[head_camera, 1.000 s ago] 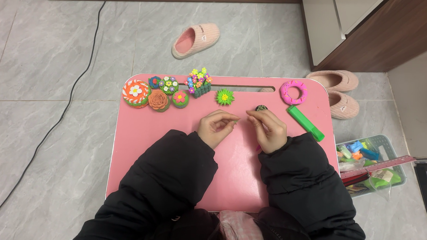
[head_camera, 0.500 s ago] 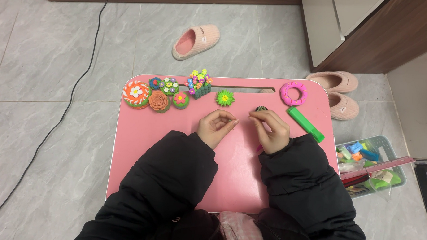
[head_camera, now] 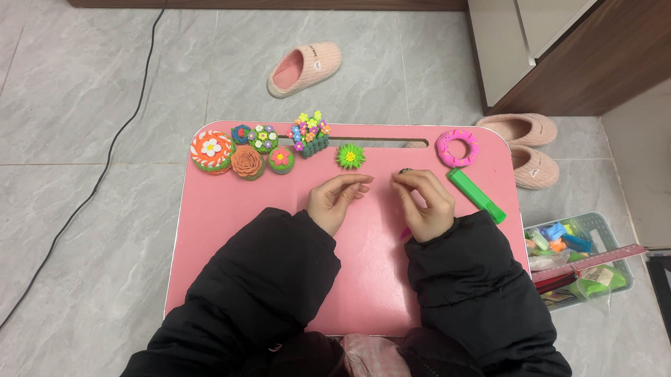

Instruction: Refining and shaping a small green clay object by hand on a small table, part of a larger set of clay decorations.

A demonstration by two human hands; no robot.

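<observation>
Both hands rest on the pink surface (head_camera: 222,244), close together near its middle. The left hand (head_camera: 333,202) lies with its fingers curled loosely, thumb and fingertips apart and nothing visible between them. The right hand (head_camera: 426,204) has its grip drawn together, fingertips pinched; whether they clamp anything is too small to tell. A small dark piece (head_camera: 404,171) sits on the surface just at 12 o'clock of the right fingertips, touching or nearly so. A green spiky clay flower (head_camera: 350,155) lies at 12 o'clock of the left hand, near but apart. A green stick tool (head_camera: 476,195) lies just at 2 o'clock of the right hand, and a pink clay ring (head_camera: 457,147) beyond it. A row of clay flower pieces (head_camera: 261,146) lines the far edge at 10 o'clock. On the floor, a clear bin of clay packets (head_camera: 580,256) stands at 3 o'clock, and pink slippers (head_camera: 304,67) lie beyond the surface.
</observation>
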